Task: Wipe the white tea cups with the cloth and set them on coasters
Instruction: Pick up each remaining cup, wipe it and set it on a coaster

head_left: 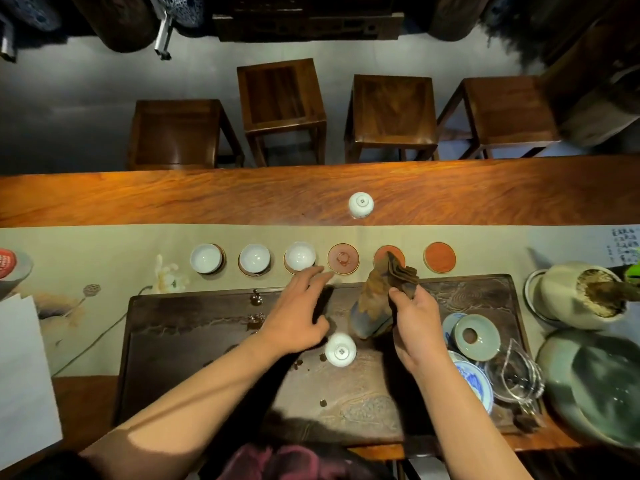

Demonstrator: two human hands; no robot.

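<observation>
Three white tea cups stand upright on coasters in a row: left [206, 258], middle [254, 259], right [300, 256]. Right of them lie three bare coasters: one wet [343, 259], one partly behind the cloth [382, 255], one orange [439, 257]. An upturned white cup [340, 349] sits on the dark tea tray [194, 334]; another upturned cup [361, 204] stands far off on the wooden table. My left hand [298, 313] hovers with relaxed fingers just below the third cup, holding nothing. My right hand [415, 323] pinches the brown cloth [384, 292] above the tray.
At the tray's right sit a celadon lid [476, 336], a blue-and-white saucer [472, 382] and a glass pitcher [516, 375]. Further right are a pale jar [571, 296] and a green basin [595, 386]. White paper [24, 368] lies at left. Several wooden stools stand beyond the table.
</observation>
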